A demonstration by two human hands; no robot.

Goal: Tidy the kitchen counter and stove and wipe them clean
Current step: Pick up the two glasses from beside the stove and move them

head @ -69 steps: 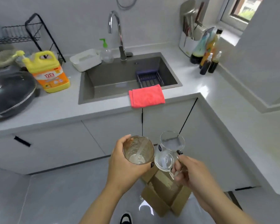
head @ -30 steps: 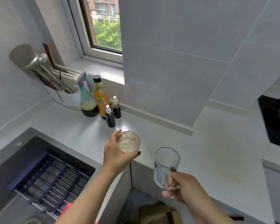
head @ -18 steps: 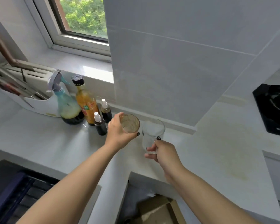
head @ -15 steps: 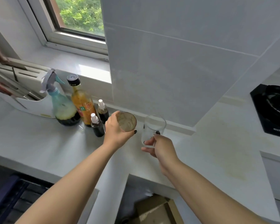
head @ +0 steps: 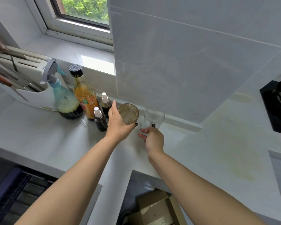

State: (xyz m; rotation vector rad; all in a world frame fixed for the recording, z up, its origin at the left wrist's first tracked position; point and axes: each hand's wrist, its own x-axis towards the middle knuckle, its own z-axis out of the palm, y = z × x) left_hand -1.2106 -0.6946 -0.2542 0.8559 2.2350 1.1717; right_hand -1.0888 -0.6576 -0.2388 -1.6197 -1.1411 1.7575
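Now both glasses had come down to the counter's back edge, centre of frame, vs held out over the counter ~1 s earlier. Left hand point(head: 118, 125) was wrapped round the smeared, brownish-filmed drinking glass point(head: 128, 113), thumb on the near side, fingers curled behind; it sat just right of the small dark bottles. Right hand point(head: 153, 138) pinched the clear empty glass tumbler point(head: 153, 117) low down, thumb tip on the front wall, other fingers partly spread below. Couldn't tell whether either base was touching the top yet. Glasses were just beside each other, near the wall skirting.

Meaning for the task, as I judge it: loose glassware was being parked w/ the bottle group, freeing the open counter for wiping; release was still to come.

Left of them: two small white-capped dark spray bottles point(head: 100, 119), a tall amber sauce bottle w/ black cap point(head: 84, 98), a teal trigger sprayer point(head: 62, 98), a white knife block point(head: 31, 95).

White stone counter point(head: 201, 151) showed yellowish staining toward lower right. Black stove point(head: 276, 108) at right edge, sink point(head: 15, 184) lower left, window point(head: 81, 12) upper left, grey tiled wall, cardboard box point(head: 154, 207) on the floor at bottom.
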